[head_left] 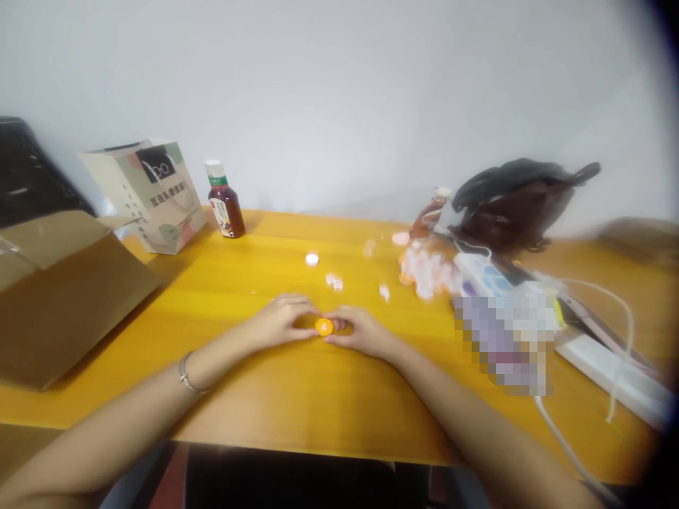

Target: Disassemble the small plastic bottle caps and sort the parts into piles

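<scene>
Near the middle of the wooden table (297,403), a small round orange disc (324,326) with a pale centre sits between my two hands. My left hand (286,319) pinches its left side with thumb and fingers. From the right, my right hand (361,330) curls its fingers against the other side. Beyond the hands lie two small white pieces with reddish markings (334,282). A round white cap-like piece (312,259) stands a little farther back. Off to the right is another small white piece (384,291), blurred.
A cardboard box (79,304), a paper bag (164,198) and a dark red drink bottle (227,208) stand at left. On the right are a blurred heap of white and orange pieces (427,271), a tilted bottle (427,215), a dark bag (514,205) and a white cable (562,442).
</scene>
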Demonstrator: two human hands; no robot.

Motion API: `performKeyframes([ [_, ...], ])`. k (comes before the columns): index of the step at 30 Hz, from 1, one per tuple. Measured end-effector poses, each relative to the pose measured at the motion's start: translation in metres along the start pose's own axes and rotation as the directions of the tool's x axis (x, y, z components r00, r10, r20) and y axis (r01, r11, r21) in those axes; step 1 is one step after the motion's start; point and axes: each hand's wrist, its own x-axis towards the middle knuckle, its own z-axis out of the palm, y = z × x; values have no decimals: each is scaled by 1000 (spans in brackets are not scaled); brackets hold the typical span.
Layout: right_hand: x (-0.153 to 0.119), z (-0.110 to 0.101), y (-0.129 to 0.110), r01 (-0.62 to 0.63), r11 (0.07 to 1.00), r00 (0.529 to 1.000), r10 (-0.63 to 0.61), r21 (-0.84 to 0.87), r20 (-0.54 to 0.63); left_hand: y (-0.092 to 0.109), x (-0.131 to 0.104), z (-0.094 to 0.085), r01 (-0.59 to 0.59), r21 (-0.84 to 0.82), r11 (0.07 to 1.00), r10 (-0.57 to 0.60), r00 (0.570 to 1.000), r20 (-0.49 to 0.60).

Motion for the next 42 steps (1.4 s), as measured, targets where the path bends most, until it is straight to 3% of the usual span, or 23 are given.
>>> performKeyframes([
  [6, 0, 0, 0, 27, 1000, 1000, -27, -3, -1, 8, 4, 20, 147, -110, 983, -157, 983, -91],
  [11, -2, 0, 0, -1, 998, 1000, 1, 60, -5, 9, 5, 26, 162, -178, 971, -186, 974, -131],
  [15, -4, 1, 3, -10, 985, 1000, 15, 172, -26, 14, 5, 22, 140, -207, 968, -166, 979, -115],
  [18, -6, 0, 6, -4, 966, 1000, 8, 258, -12, 12, 4, 9, 104, -305, 947, -140, 985, -99],
  [21, -7, -2, 7, -15, 961, 1000, 13, 277, 10, -10, 3, -8, 171, -345, 923, -237, 959, -157],
  [24, -7, -2, 7, -19, 964, 1000, 20, 266, 0, -50, 5, -25, 364, -265, 893, -432, 857, -281],
  [26, -7, -2, 7, -18, 964, 1000, 20, 265, -8, -78, 9, -33, 459, -198, 866, -500, 795, -344],
  [28, -7, -1, 8, -21, 964, 1000, 25, 265, -12, -101, 13, -37, 508, -140, 850, -522, 774, -358],
  [32, -7, 0, 10, -22, 967, 999, 28, 255, -19, -125, 17, -34, 536, -72, 841, -525, 777, -346],
  [39, -7, 0, 10, -29, 972, 999, 36, 234, -24, -125, 13, -24, 523, 4, 853, -480, 786, -389],
  [41, -7, 0, 9, -39, 973, 999, 44, 229, -20, -118, 16, -25, 477, 102, 873, -396, 814, -425],
  [42, -7, 0, 9, -43, 973, 999, 48, 227, -18, -113, 19, -25, 425, 158, 891, -333, 850, -409],
])
